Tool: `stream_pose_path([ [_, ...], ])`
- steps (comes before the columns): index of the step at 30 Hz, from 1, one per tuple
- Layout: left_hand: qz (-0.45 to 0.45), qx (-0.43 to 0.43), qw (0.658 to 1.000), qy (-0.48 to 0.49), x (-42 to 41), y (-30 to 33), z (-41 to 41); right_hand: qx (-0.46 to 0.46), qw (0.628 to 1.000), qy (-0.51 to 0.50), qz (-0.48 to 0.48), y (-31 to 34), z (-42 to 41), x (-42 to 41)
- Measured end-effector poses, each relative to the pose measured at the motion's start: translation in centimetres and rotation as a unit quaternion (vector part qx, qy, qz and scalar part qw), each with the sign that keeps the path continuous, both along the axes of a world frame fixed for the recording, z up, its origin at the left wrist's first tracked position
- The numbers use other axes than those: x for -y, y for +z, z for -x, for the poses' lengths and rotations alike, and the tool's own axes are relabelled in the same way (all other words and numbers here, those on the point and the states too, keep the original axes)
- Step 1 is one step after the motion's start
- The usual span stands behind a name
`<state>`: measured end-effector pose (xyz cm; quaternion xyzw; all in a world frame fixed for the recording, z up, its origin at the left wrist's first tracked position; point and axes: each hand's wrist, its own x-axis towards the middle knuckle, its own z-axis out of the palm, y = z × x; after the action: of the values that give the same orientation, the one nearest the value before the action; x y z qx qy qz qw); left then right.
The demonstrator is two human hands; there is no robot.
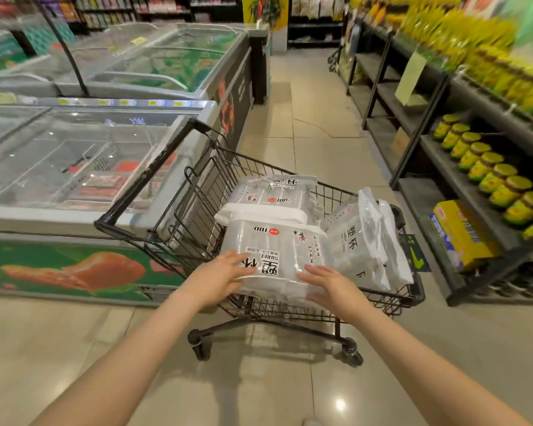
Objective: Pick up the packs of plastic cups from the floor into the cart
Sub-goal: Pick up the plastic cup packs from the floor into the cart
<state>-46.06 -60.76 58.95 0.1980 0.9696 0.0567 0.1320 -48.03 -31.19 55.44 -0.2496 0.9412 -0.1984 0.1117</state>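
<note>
Both your hands on the nearest cup pack in the cart.

Your left hand [225, 273] and right hand [331, 285] lie flat, fingers spread, on the near end of the front pack [277, 250], which sits in the black wire cart [194, 216]. Second pack [274, 195] lies behind it, third pack [360, 238] leans tilted at the right side. Chest freezer [74, 167] left of the cart, shelf with jars [486, 167] right. Tiled floor [290, 395] below.

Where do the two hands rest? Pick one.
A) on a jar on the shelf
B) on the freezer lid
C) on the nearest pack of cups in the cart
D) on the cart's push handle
C: the left hand and right hand lie flat with open fingers on the nearest pack of cups inside the cart.
</note>
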Motion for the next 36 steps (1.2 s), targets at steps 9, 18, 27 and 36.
stream_pose_path([
  [9, -0.047, -0.095, 0.994, -0.005, 1.1, 5.4, 3.5, -0.132, 0.987, -0.077, 0.039, 4.8, 2.1, 1.2],
  [18, -0.036, -0.164, 0.982, 0.082, 3.1, 3.9, 8.1, -0.122, 0.989, -0.063, 0.061, 6.6, 9.3, 4.6],
  [27, -0.054, -0.101, 0.981, 0.155, 7.1, 2.6, 9.5, 0.009, 0.995, 0.0, 0.095, 6.9, 14.4, 8.2],
  [36, -0.067, -0.134, 0.978, 0.147, 6.8, 4.9, 6.7, -0.001, 0.994, -0.008, 0.108, 8.3, 10.0, 8.1],
])
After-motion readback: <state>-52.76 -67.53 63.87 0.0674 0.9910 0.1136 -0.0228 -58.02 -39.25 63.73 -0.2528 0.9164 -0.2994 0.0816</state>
